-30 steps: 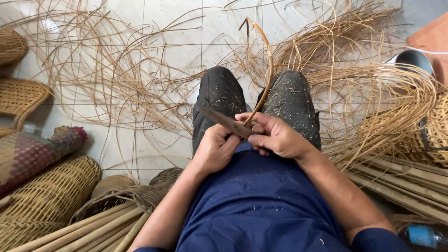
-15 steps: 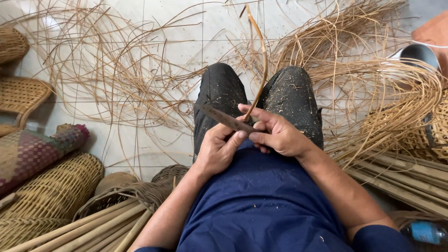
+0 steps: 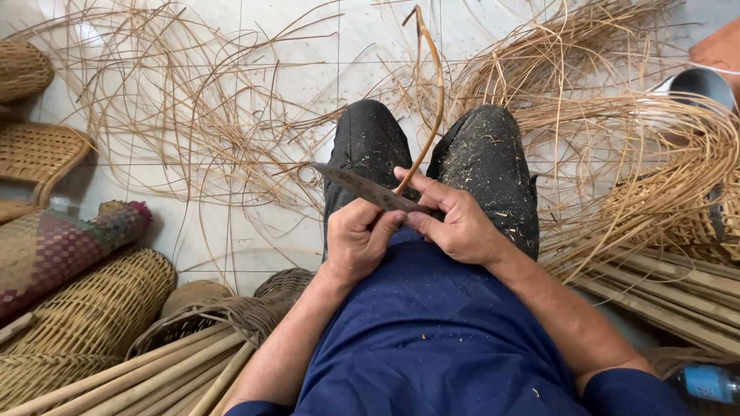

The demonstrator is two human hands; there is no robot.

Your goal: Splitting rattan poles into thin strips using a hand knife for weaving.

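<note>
Seen from above, a seated person's left hand (image 3: 356, 239) grips a dark knife (image 3: 362, 189), its blade angled up to the left over the lap. The right hand (image 3: 455, 223) pinches a thin cane strip (image 3: 433, 100) against the blade; the strip curves up between the knees. Loose cane strands (image 3: 193, 115) litter the tiled floor (image 3: 293, 31). Woven baskets (image 3: 92, 308) lie lower left; what they hold cannot be seen.
</note>
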